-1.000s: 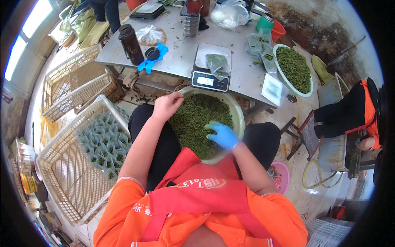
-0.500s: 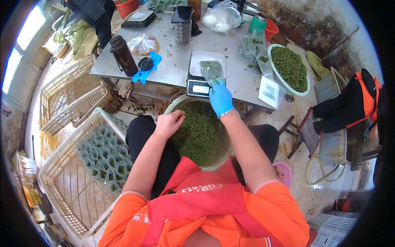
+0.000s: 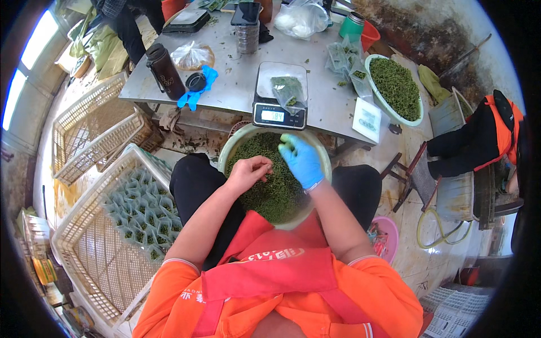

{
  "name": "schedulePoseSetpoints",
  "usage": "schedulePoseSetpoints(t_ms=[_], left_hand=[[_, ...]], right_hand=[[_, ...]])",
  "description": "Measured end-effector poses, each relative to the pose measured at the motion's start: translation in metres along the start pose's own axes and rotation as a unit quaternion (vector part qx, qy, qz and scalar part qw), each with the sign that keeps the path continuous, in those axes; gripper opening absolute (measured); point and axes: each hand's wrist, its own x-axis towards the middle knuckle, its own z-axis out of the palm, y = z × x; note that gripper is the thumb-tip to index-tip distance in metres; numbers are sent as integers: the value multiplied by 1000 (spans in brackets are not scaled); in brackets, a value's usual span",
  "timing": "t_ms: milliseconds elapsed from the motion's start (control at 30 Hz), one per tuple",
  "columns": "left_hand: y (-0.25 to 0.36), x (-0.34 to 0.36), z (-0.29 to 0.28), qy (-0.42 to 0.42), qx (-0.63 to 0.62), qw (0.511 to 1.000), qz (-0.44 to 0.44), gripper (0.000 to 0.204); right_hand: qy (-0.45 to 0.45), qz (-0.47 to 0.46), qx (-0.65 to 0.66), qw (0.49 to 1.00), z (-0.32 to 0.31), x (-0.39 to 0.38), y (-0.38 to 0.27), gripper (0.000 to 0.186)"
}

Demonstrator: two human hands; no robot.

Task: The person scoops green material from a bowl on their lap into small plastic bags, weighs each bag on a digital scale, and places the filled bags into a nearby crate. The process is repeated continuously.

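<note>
Bag [image 3: 287, 90], now released, rests on the scale [image 3: 271, 116]; both hands' fingers [image 3: 292, 151] half-curl over green berries [image 3: 276, 200], hold unclear.

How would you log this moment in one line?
Left hand: bare, over basin | Right hand: blue-gloved, over basin | Scale: green-filled bag on top

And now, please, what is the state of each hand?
Left hand: bare, loosely curled; anything held cannot be told.
Right hand: blue-gloved, partly open; anything held cannot be told.
</note>
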Motion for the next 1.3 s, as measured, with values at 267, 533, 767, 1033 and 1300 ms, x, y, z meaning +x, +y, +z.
schedulePoseSetpoints(t_ms=[267, 533, 767, 1033, 1300], left_hand=[[0, 4, -10, 37, 126, 991, -6, 20], [0, 7, -9, 49, 30, 998, 15, 29], [8, 4, 0, 12, 44, 994, 97, 40], [9, 0, -7, -20, -111, 993, -25, 18], [8, 3, -8, 32, -99, 994, 28, 20]], right_hand=[[-62, 41, -310, 948, -14, 81, -5, 54], [72, -29, 40, 996, -3, 18, 3, 17], [-104, 41, 165, 980, 8, -19, 0, 12], [-73, 131, 341, 928, 6, -19, 3, 14], [-58, 259, 604, 752, -4, -19, 9, 18]])
